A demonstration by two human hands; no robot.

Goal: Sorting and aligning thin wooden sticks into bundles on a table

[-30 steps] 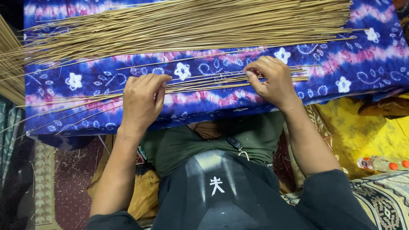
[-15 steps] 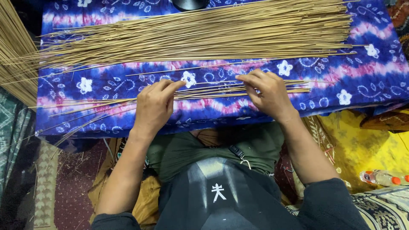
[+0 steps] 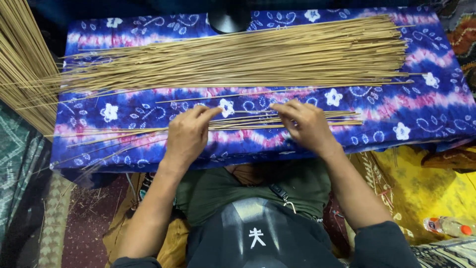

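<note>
Tan sticks [image 3: 258, 122] under both hands [image 3: 248, 131]

Tan sticks [image 3: 238, 59]; blue-and-pink cloth [image 3: 426, 106] with white flowers.

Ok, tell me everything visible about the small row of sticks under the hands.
The small row of sticks is a few thin, straight, tan sticks lying flat and roughly parallel, left to right, on the blue and pink flowered cloth. The left hand and right hand press on it. It lies apart from the big pile.
</note>
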